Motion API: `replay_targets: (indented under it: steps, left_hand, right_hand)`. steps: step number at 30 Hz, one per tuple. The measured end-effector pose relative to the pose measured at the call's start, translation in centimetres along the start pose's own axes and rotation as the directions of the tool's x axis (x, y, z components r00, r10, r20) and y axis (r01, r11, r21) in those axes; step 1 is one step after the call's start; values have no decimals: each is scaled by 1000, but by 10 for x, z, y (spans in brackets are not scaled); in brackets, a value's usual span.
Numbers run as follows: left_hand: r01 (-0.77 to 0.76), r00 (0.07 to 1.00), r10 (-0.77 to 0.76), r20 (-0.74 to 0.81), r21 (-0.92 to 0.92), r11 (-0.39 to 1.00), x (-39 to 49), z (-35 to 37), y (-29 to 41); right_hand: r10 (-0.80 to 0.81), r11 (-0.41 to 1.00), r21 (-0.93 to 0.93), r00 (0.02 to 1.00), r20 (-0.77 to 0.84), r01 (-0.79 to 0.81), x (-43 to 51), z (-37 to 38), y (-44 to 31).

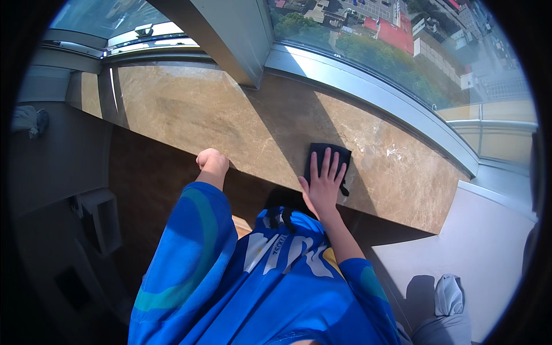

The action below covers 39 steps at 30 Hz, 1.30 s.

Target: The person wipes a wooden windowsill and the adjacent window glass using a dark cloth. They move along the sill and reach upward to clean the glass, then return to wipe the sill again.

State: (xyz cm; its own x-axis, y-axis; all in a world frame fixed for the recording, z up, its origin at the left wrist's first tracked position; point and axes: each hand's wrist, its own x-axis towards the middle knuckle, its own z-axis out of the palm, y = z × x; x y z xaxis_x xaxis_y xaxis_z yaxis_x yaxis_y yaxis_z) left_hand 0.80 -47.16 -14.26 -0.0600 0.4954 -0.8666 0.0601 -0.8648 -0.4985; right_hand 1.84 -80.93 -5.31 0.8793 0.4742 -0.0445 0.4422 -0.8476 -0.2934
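Observation:
My right hand [324,183] lies flat, fingers spread, on a folded black cloth [330,148] that rests on the brown marble-look windowsill [189,112]. A small black strap or loop sticks out at the cloth's lower right. My left hand [213,160] is curled at the sill's front edge; its fingers are mostly hidden, so whether it grips the edge cannot be told. Whitish marks [392,152] show on the sunlit stone right of the cloth.
Behind the sill are a metal window frame [371,86] and glass, with a thick upright post [241,43] between panes. A window at the upper left has a latch [144,30]. Grey fabric [449,295] hangs or lies at lower right; a white box-like object [108,220] stands at left.

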Motion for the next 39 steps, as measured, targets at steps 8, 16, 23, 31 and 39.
replay_targets:
  steps: [8, 16, 23, 31, 39]
  left_hand:
    - [1, 998, -6, -62, -79, 997, -47, -9, -7]
    - [32, 987, -14, -159, 111, 993, -40, 5, -13]
    - [26, 983, 12, -185, 200, 979, -46, 8, -14]
    - [14, 989, 7, -151, 142, 990, -30, -4, -6]
    - [90, 996, -92, -6, -164, 982, 14, 5, 2]
  right_hand:
    - [-378, 908, 154, 920, -105, 391, 105, 41, -89]
    - [-75, 980, 162, 970, -232, 115, 155, 14, 30]
    - [211, 977, 94, 932, -295, -192, 72, -29, 178]
    - [488, 872, 288, 758, -433, -397, 13, -40, 316]
    - [814, 374, 927, 471, -339, 21, 66, -30, 263]
